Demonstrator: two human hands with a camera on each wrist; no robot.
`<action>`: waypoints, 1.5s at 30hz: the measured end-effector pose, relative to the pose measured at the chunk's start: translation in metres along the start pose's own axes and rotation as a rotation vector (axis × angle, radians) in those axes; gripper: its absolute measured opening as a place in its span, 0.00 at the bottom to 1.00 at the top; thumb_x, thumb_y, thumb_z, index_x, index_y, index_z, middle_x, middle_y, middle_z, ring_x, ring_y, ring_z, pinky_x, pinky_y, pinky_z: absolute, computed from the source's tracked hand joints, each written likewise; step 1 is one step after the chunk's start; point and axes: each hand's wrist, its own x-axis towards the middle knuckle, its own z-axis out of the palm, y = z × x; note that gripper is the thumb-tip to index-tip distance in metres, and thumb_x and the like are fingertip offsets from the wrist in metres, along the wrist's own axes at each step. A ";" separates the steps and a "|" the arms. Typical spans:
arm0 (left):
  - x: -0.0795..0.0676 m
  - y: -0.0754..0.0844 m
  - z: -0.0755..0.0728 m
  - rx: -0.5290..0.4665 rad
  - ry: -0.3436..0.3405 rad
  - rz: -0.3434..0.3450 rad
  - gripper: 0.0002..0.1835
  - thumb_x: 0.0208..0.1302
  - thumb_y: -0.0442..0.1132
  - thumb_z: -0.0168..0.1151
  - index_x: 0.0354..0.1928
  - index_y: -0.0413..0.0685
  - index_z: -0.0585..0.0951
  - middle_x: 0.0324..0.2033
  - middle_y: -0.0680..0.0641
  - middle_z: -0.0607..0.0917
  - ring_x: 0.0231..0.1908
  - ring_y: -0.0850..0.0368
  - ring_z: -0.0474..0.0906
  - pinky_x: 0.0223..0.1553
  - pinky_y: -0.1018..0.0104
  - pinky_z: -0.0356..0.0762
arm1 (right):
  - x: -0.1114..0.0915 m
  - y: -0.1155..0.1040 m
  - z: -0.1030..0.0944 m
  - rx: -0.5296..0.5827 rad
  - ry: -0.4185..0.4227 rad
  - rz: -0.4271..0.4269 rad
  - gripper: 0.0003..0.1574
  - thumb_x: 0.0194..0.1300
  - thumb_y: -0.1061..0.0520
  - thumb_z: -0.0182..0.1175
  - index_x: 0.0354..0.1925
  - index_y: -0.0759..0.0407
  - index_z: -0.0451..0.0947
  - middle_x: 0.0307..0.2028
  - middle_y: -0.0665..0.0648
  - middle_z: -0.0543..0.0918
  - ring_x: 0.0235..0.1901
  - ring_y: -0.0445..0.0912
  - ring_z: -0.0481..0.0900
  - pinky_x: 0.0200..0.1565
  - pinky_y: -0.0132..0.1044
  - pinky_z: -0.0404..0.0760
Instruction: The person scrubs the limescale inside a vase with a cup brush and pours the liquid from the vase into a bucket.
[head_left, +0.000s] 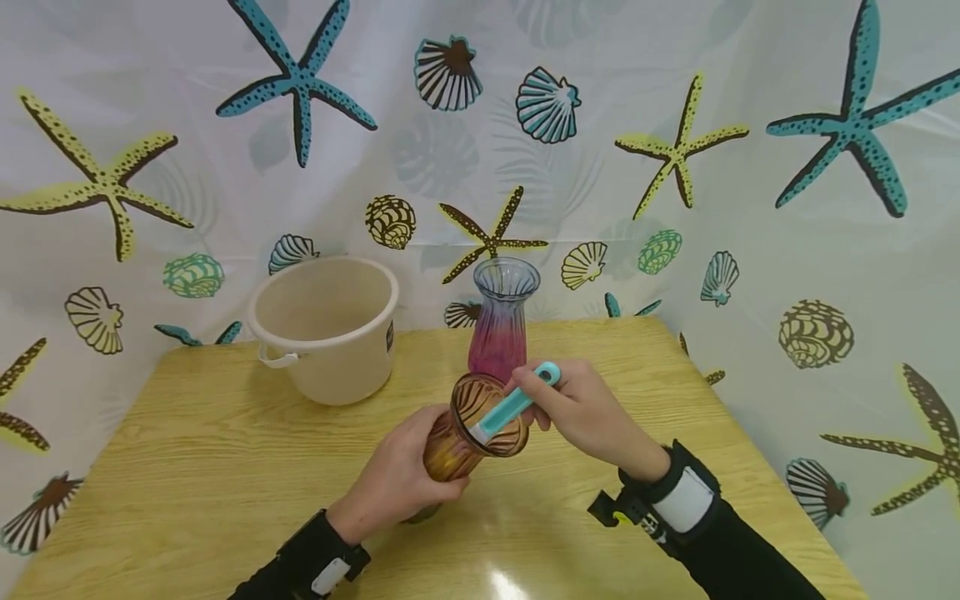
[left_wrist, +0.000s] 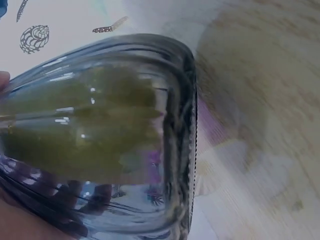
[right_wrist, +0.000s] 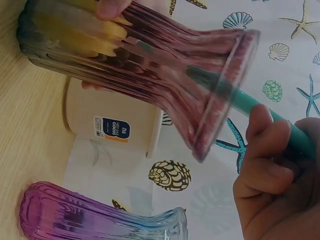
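Note:
My left hand [head_left: 405,471] grips an amber ribbed glass vase [head_left: 450,450] round its body, tilted with the mouth toward my right hand. Between thumb and fingers, my right hand [head_left: 581,412] holds the teal handle of a sponge brush [head_left: 512,410]. The brush runs through the flared mouth down into the vase. Its yellow sponge head [right_wrist: 95,37] shows through the glass in the right wrist view. In the left wrist view the thick clear base of the vase [left_wrist: 180,130] fills the middle, with the sponge blurred inside.
A pink-to-blue glass vase [head_left: 498,333] stands upright just behind my hands. At the back left of the wooden table [head_left: 225,467] sits a cream bucket [head_left: 337,367] with a handle. A white sheet [head_left: 480,167] printed with starfish and shells hangs around the table.

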 end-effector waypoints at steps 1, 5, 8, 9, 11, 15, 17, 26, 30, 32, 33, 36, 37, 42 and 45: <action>-0.001 0.000 0.000 -0.009 -0.003 0.001 0.44 0.43 0.54 0.74 0.64 0.57 0.65 0.47 0.57 0.75 0.41 0.64 0.72 0.37 0.59 0.79 | 0.000 0.002 0.003 -0.005 -0.009 0.000 0.19 0.73 0.66 0.46 0.31 0.66 0.82 0.14 0.63 0.75 0.14 0.47 0.68 0.15 0.29 0.64; -0.002 -0.002 0.000 -0.030 -0.008 -0.005 0.44 0.44 0.56 0.73 0.64 0.58 0.64 0.48 0.57 0.74 0.42 0.65 0.72 0.37 0.60 0.79 | 0.000 0.004 0.011 -0.012 -0.011 -0.015 0.19 0.73 0.66 0.46 0.31 0.64 0.82 0.13 0.64 0.73 0.12 0.40 0.65 0.14 0.29 0.63; -0.002 -0.003 0.001 -0.025 -0.012 -0.003 0.44 0.44 0.58 0.72 0.64 0.59 0.64 0.48 0.58 0.74 0.42 0.65 0.72 0.37 0.60 0.79 | 0.000 0.001 0.011 -0.024 0.029 -0.027 0.19 0.73 0.66 0.46 0.29 0.64 0.81 0.12 0.64 0.73 0.12 0.40 0.64 0.14 0.29 0.63; -0.001 -0.003 0.002 -0.019 -0.012 -0.001 0.44 0.44 0.58 0.72 0.64 0.59 0.64 0.48 0.58 0.74 0.42 0.65 0.72 0.37 0.61 0.79 | 0.000 0.000 0.010 -0.023 0.048 -0.030 0.20 0.73 0.67 0.46 0.29 0.64 0.81 0.12 0.63 0.73 0.12 0.42 0.65 0.14 0.29 0.64; -0.001 -0.003 0.003 -0.009 -0.007 0.011 0.44 0.43 0.57 0.73 0.63 0.58 0.64 0.47 0.57 0.75 0.41 0.65 0.72 0.36 0.62 0.79 | 0.001 -0.002 0.006 -0.017 0.092 -0.038 0.20 0.73 0.67 0.45 0.28 0.66 0.81 0.13 0.63 0.74 0.12 0.45 0.67 0.14 0.30 0.66; 0.000 -0.003 0.003 0.012 0.018 0.032 0.43 0.41 0.54 0.74 0.62 0.59 0.66 0.46 0.59 0.75 0.38 0.66 0.71 0.33 0.64 0.77 | 0.002 0.001 -0.008 0.006 0.201 -0.045 0.22 0.74 0.65 0.43 0.28 0.67 0.81 0.13 0.62 0.76 0.13 0.49 0.69 0.14 0.32 0.68; 0.000 -0.002 0.003 0.017 0.028 0.038 0.43 0.40 0.53 0.75 0.62 0.60 0.66 0.45 0.60 0.75 0.37 0.66 0.71 0.32 0.64 0.77 | 0.002 0.006 -0.017 0.012 0.268 -0.048 0.24 0.75 0.62 0.43 0.28 0.65 0.82 0.12 0.60 0.76 0.12 0.48 0.69 0.12 0.31 0.67; -0.001 -0.003 0.002 -0.006 0.021 0.025 0.43 0.41 0.52 0.75 0.62 0.60 0.66 0.45 0.59 0.75 0.36 0.65 0.71 0.32 0.63 0.76 | -0.001 0.020 -0.028 0.047 0.337 -0.049 0.26 0.76 0.58 0.43 0.27 0.65 0.82 0.11 0.58 0.75 0.10 0.50 0.68 0.11 0.31 0.66; -0.001 -0.003 0.002 -0.007 0.026 0.018 0.43 0.41 0.51 0.75 0.62 0.61 0.66 0.46 0.59 0.75 0.37 0.67 0.71 0.33 0.64 0.77 | 0.000 0.009 -0.015 0.054 0.249 -0.006 0.26 0.76 0.62 0.42 0.28 0.71 0.81 0.12 0.63 0.74 0.12 0.50 0.68 0.12 0.29 0.64; -0.001 -0.003 0.002 0.007 0.028 0.027 0.43 0.41 0.52 0.75 0.62 0.61 0.66 0.46 0.60 0.75 0.39 0.68 0.71 0.34 0.64 0.78 | 0.000 0.005 -0.005 0.061 0.178 0.009 0.24 0.75 0.65 0.42 0.29 0.72 0.80 0.12 0.65 0.73 0.12 0.49 0.67 0.14 0.28 0.63; 0.000 -0.003 0.002 0.010 0.028 0.035 0.43 0.41 0.52 0.75 0.62 0.62 0.66 0.47 0.61 0.74 0.40 0.69 0.71 0.35 0.64 0.78 | 0.000 0.004 0.002 0.058 0.146 0.010 0.23 0.74 0.65 0.42 0.27 0.71 0.79 0.12 0.65 0.72 0.12 0.47 0.66 0.14 0.28 0.63; 0.001 -0.002 0.002 0.007 0.021 0.055 0.43 0.41 0.52 0.74 0.62 0.63 0.65 0.47 0.62 0.74 0.42 0.70 0.70 0.38 0.64 0.79 | 0.001 0.019 0.016 0.049 0.090 -0.011 0.22 0.74 0.65 0.43 0.26 0.64 0.79 0.12 0.61 0.72 0.12 0.43 0.65 0.14 0.28 0.63; 0.001 -0.002 0.003 0.001 0.019 0.057 0.43 0.41 0.52 0.74 0.62 0.63 0.65 0.47 0.62 0.74 0.43 0.70 0.70 0.39 0.63 0.79 | 0.001 0.024 0.019 0.035 0.081 -0.021 0.22 0.74 0.65 0.44 0.26 0.62 0.79 0.12 0.60 0.72 0.12 0.42 0.64 0.14 0.29 0.63; 0.002 -0.003 0.003 -0.014 0.007 0.046 0.43 0.43 0.55 0.74 0.63 0.63 0.64 0.48 0.60 0.74 0.43 0.69 0.70 0.39 0.62 0.79 | 0.002 0.031 0.019 -0.057 0.102 -0.090 0.21 0.75 0.60 0.46 0.27 0.53 0.80 0.14 0.52 0.74 0.13 0.40 0.67 0.13 0.31 0.66; 0.003 -0.003 0.002 -0.006 0.004 0.042 0.42 0.42 0.55 0.74 0.62 0.62 0.66 0.47 0.60 0.75 0.41 0.67 0.71 0.36 0.62 0.78 | 0.001 0.024 0.012 -0.080 0.150 -0.134 0.21 0.74 0.59 0.45 0.28 0.54 0.81 0.14 0.51 0.76 0.14 0.40 0.69 0.12 0.32 0.68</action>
